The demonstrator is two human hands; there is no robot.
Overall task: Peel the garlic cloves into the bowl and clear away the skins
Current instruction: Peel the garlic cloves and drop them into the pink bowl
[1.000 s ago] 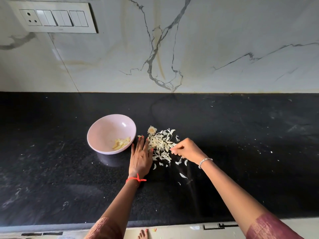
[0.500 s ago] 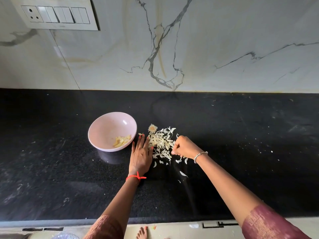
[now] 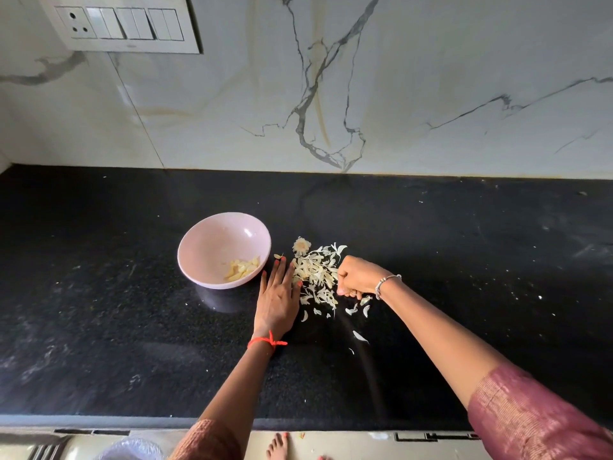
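Herding papery white garlic skins (image 3: 315, 273) together, right of the pale pink round bowl (image 3: 212, 240).
Flat left hand (image 3: 277, 303), fingers pressed together, walls them in; right hand (image 3: 356, 277), fingers curled, rakes them leftward.

Soft, even light brightens the marble wall (image 3: 431, 78), while my black bench (image 3: 99, 327) lies dark, with a dim reflection under the bowl (image 3: 212, 240). The wide lens bows the bench's edges; everything looks sharp.

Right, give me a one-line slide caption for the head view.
Left hand flat on black counter, right hand gathering garlic skins beside pink bowl of peeled cloves.
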